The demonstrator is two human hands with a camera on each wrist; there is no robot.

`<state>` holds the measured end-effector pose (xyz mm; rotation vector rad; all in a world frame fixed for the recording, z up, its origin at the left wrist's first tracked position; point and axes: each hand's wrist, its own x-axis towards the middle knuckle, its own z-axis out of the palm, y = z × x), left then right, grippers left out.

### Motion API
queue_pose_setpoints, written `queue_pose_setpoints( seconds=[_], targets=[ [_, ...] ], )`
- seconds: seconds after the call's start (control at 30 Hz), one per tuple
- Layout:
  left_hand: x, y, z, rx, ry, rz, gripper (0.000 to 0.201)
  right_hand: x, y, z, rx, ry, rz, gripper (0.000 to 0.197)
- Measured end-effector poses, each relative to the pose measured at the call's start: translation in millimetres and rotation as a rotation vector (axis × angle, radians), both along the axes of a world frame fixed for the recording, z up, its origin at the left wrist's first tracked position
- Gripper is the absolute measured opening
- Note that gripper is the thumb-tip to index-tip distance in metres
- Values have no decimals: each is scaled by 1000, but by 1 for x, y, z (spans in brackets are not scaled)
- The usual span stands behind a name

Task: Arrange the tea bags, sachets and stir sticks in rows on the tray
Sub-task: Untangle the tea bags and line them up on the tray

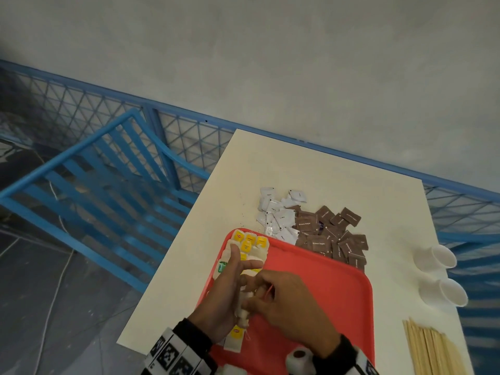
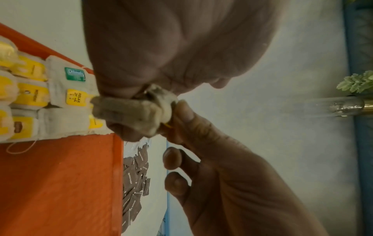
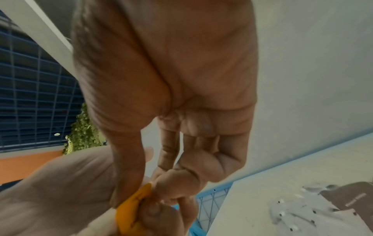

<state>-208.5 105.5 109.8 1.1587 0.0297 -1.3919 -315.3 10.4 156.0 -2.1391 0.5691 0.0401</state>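
Note:
A red tray (image 1: 324, 293) lies at the near edge of the white table. Tea bags with yellow tags (image 1: 250, 243) lie in rows at its far left corner, one with a green tag (image 2: 75, 74) among them. My left hand (image 1: 230, 288) grips a crumpled bunch of tea bags (image 2: 131, 111) above the tray's left side, thumb and forefinger stretched out. My right hand (image 1: 281, 299) meets it and pinches a yellow tag (image 3: 135, 201) of that bunch. Another tea bag (image 1: 235, 336) lies under the hands. White sachets (image 1: 278, 215) and brown sachets (image 1: 332, 234) are heaped beyond the tray. Stir sticks (image 1: 433, 347) lie at the right.
Two white paper cups (image 1: 438, 255) (image 1: 449, 290) lie on their sides near the table's right edge. A blue slatted chair (image 1: 108, 185) stands left of the table, with a blue mesh fence (image 1: 189, 131) behind. The tray's middle and right are bare red.

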Motion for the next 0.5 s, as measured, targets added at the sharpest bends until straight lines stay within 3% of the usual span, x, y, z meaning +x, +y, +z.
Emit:
queue_pose_setpoints(
  seconds=[0.17,0.37,0.43,0.5],
  targets=[
    [-14,-6,2,-13,46,16,88,-17,-12,-1,184,-31,-16,9],
    [-24,-10,5,2,29,-92,80,-27,-28,-4,343,-110,-181,8],
    [-25,-11,7,2,29,-99,75,-27,-29,-1,330,-95,-139,2],
    [-25,-10,9,-23,76,-94,70,-28,-28,1,301,-68,-31,12]
  ],
)
